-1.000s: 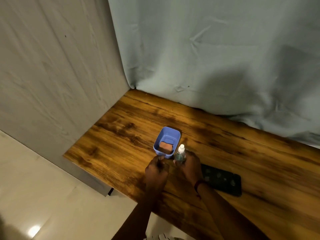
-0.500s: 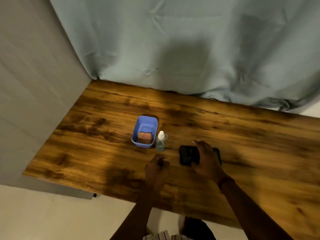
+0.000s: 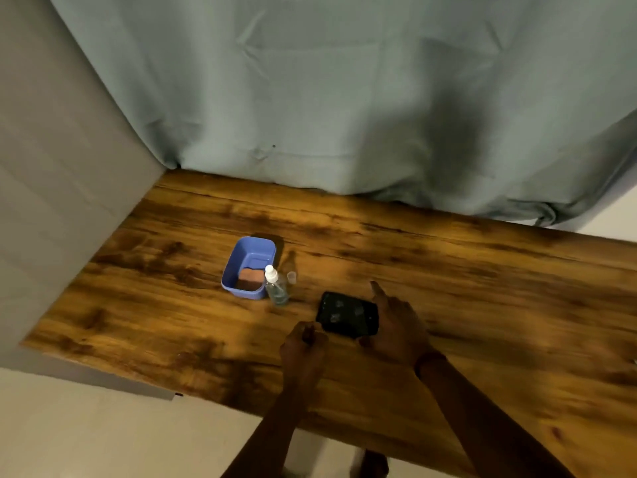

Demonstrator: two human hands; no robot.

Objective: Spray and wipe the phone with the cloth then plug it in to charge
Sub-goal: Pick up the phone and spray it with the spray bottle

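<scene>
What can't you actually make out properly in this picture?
Head view: the right end of the phone, covered by the right hand.
Head view: anything inside the left hand, hidden by its curled fingers.
Head view: the brown item in the blue tub, too dim to identify.

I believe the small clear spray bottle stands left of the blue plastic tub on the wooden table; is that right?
Not quite: the head view shows the small clear spray bottle standing right of the blue plastic tub on the wooden table.

Right hand [image 3: 393, 334] grips the phone [image 3: 344, 313] by its right end, left hand [image 3: 303, 343] curled just beside it, spray bottle [image 3: 275, 289] upright nearby.
</scene>
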